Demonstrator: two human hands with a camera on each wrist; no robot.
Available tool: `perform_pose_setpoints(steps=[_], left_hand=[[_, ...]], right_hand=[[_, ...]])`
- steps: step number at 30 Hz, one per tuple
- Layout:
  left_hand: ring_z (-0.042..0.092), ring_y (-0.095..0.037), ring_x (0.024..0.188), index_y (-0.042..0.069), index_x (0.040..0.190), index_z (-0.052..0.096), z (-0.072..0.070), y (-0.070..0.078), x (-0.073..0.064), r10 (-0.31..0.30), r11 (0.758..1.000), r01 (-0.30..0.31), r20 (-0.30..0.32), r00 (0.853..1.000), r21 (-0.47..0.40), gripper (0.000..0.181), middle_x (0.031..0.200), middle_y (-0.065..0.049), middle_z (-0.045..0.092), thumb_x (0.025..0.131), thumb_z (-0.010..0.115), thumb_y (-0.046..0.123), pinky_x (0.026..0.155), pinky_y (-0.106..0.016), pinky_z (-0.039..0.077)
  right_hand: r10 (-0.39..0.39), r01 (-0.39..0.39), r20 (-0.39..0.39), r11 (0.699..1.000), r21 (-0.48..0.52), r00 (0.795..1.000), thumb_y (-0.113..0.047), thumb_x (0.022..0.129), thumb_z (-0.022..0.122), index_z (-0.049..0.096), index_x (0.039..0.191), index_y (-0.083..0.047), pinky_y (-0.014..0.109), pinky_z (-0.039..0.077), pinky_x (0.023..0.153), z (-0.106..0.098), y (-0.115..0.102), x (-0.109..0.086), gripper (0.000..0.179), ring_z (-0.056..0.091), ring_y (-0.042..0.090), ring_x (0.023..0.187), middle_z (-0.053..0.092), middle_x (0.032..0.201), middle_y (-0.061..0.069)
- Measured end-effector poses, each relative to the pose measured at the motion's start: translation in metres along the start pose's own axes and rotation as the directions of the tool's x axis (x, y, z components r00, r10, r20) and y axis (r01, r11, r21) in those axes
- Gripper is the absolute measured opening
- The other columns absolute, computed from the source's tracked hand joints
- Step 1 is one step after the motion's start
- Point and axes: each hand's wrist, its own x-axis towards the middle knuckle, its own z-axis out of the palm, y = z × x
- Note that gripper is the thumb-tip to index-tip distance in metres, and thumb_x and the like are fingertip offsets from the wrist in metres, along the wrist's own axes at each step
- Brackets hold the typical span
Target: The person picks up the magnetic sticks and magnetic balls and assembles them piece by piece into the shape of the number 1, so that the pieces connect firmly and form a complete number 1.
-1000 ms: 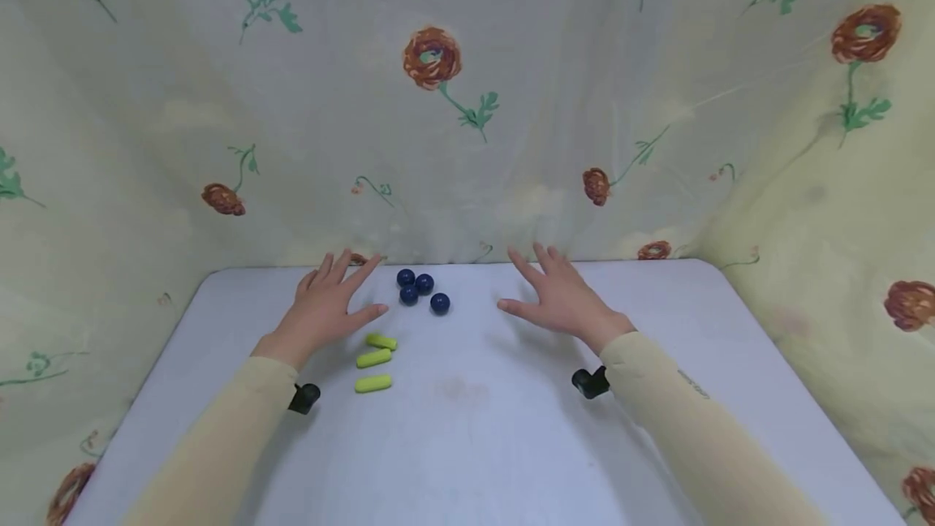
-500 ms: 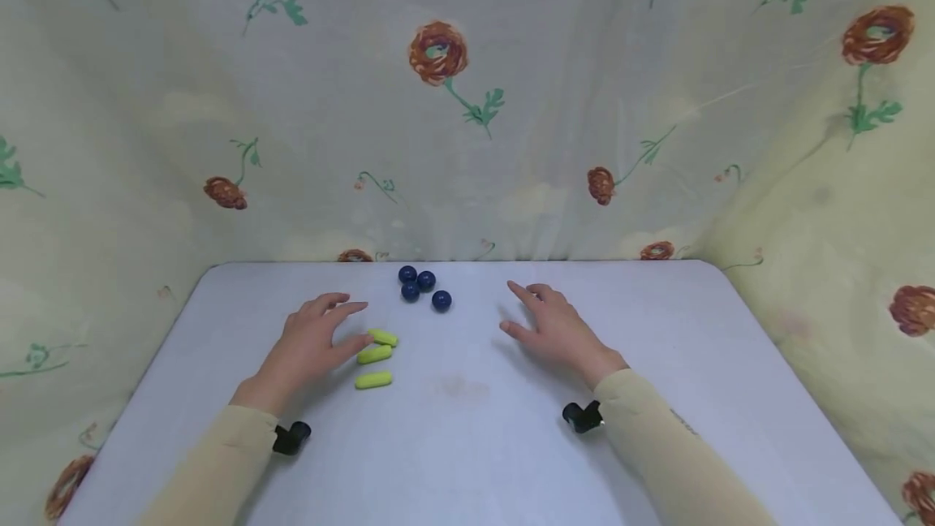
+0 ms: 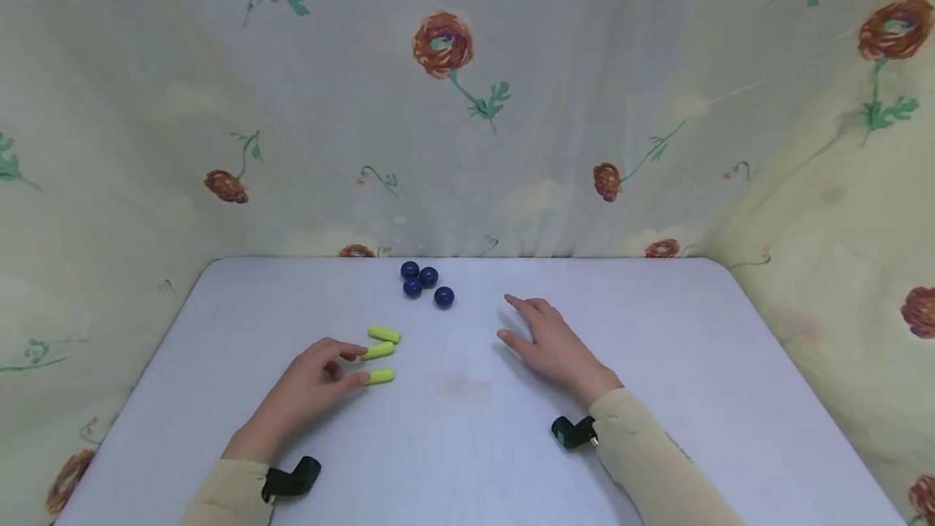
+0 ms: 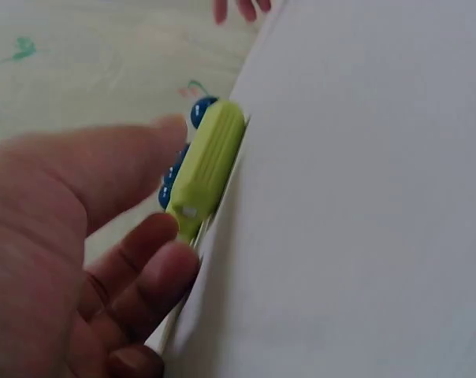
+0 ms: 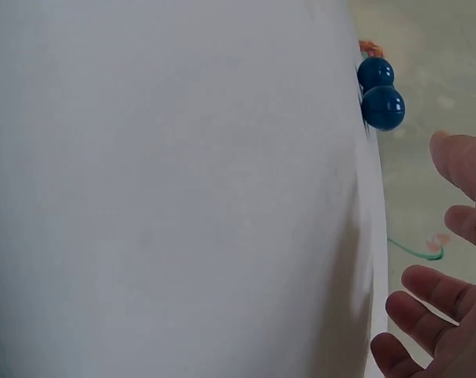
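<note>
The left hand (image 3: 310, 380) is hovering low over the table (image 3: 467, 461), thumb and index finger standing apart, seemingly pinching nothing. The near green stick (image 3: 381, 377) is lying at its thumb tip, the middle green stick (image 3: 381, 350) at its index fingertip, the far green stick (image 3: 384, 334) just beyond; contact is unclear. The right hand (image 3: 558, 351) is hanging loosely spread, four blue balls (image 3: 443, 297) sitting to its left. The left hand is apparently lining up a pick-up, probably needing a gentle pinch next.
</note>
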Motion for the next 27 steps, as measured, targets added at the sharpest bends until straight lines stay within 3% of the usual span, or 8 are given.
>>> perform_pose_setpoints(steps=[5, 14, 27], left_hand=[[0.053, -0.011, 0.076, 0.022, 0.115, 0.072, 0.011, -0.004, -0.006, -0.006, 1.000, 0.007, -0.026, 1.000, 0.026, 0.034, 0.096, 0.009, 0.059, 0.084, 0.080, 0.034, 0.066, -0.031, 0.044], [0.051, -0.007, 0.074, 0.026, 0.110, 0.074, 0.015, -0.004, -0.007, 0.078, 0.992, -0.071, -0.055, 0.995, 0.108, 0.025, 0.095, 0.013, 0.058, 0.085, 0.079, 0.031, 0.065, -0.027, 0.044], [0.050, -0.006, 0.073, 0.030, 0.106, 0.075, 0.018, -0.007, -0.005, 0.036, 0.991, -0.029, -0.052, 0.998, 0.130, 0.022, 0.091, 0.015, 0.057, 0.085, 0.080, 0.028, 0.065, -0.028, 0.044]], right_hand=[[-0.023, 0.023, -0.005, 0.999, 0.038, 1.000, -0.059, 0.096, 0.053, 0.043, 0.150, -0.024, 0.047, 0.034, 0.108, 0.002, -0.008, 0.016, 0.066, 0.042, 0.026, 0.133, 0.045, 0.144, 0.008], [-0.065, 0.066, -0.016, 0.994, 0.085, 0.998, -0.043, 0.097, 0.061, 0.048, 0.146, -0.019, 0.044, 0.035, 0.108, 0.004, -0.030, 0.048, 0.056, 0.047, 0.024, 0.129, 0.051, 0.138, 0.008], [-0.080, 0.075, 0.065, 0.993, 0.086, 0.995, -0.033, 0.099, 0.061, 0.053, 0.142, -0.017, 0.037, 0.045, 0.096, 0.019, -0.051, 0.088, 0.047, 0.057, 0.017, 0.112, 0.060, 0.125, 0.004]])
